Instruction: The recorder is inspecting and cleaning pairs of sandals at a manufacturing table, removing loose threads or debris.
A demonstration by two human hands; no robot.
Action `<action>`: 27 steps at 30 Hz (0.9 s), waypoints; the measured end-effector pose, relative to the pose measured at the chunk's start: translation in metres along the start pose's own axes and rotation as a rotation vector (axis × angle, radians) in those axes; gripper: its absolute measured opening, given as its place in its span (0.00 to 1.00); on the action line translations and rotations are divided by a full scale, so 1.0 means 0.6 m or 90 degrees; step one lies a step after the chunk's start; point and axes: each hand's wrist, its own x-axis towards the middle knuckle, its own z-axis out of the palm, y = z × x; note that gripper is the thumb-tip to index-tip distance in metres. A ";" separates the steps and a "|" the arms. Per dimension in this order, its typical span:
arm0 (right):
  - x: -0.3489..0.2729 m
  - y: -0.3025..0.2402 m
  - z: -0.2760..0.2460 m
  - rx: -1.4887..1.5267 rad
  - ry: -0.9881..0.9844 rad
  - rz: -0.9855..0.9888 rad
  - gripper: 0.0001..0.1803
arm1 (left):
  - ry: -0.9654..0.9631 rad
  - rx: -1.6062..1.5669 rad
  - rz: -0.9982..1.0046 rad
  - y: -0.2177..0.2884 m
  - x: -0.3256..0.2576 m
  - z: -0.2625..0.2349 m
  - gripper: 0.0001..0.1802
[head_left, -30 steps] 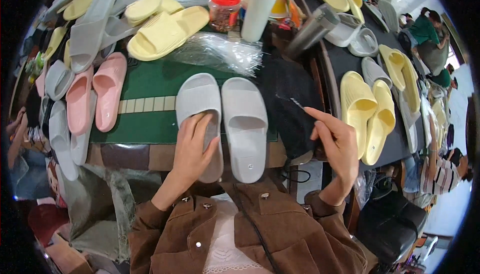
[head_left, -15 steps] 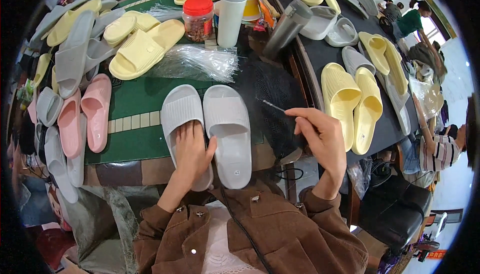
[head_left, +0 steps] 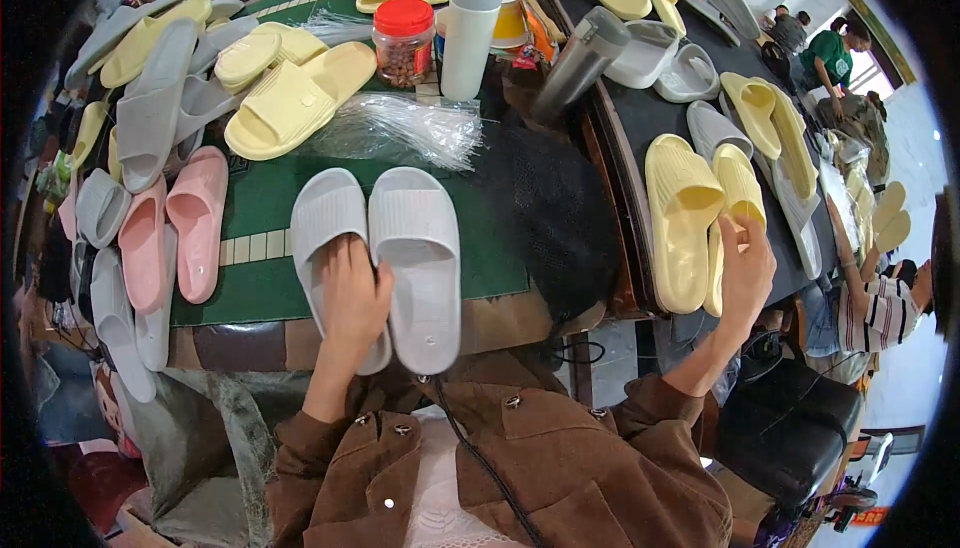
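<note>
A pair of light grey slippers (head_left: pixel 418 278) stands side by side at the table's near edge. My left hand (head_left: pixel 348 293) has its fingers inside the left slipper of that pair, under the ribbed strap, with the thumb towards the right slipper. My right hand (head_left: pixel 745 263) reaches to the table on the right. Its fingers are bent together at the inner side of the right one of two yellow slippers (head_left: pixel 680 248), touching it. The thin pale strip is no longer visible in that hand.
On the green mat lie a clear bag of thin plastic ties (head_left: pixel 415 133), yellow slippers (head_left: pixel 285 113) and pink slippers (head_left: pixel 195 223). A red-lidded jar (head_left: pixel 404 43), a white bottle (head_left: pixel 472 38) and a steel flask (head_left: pixel 580 63) stand further back. Other people sit around.
My right hand has moved right, from above the dark mesh to the yellow slippers. My left hand has shifted the grey pair slightly left. A person at far right now holds up pale yellow soles.
</note>
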 end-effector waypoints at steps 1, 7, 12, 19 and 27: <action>0.000 0.003 0.004 -0.046 -0.010 0.029 0.17 | -0.029 0.020 -0.008 -0.017 0.002 0.004 0.24; 0.010 0.010 0.039 -0.088 -0.041 0.073 0.25 | -0.001 0.021 0.012 -0.032 -0.006 -0.007 0.26; 0.017 0.018 0.051 -0.089 -0.021 0.029 0.25 | -0.008 0.017 0.003 -0.031 -0.006 -0.011 0.28; 0.027 0.024 0.058 -0.147 -0.033 -0.042 0.23 | 0.011 0.027 0.005 -0.032 -0.003 -0.007 0.28; 0.030 0.044 0.069 0.010 0.084 -0.096 0.19 | 0.029 0.011 0.021 -0.034 -0.003 -0.002 0.27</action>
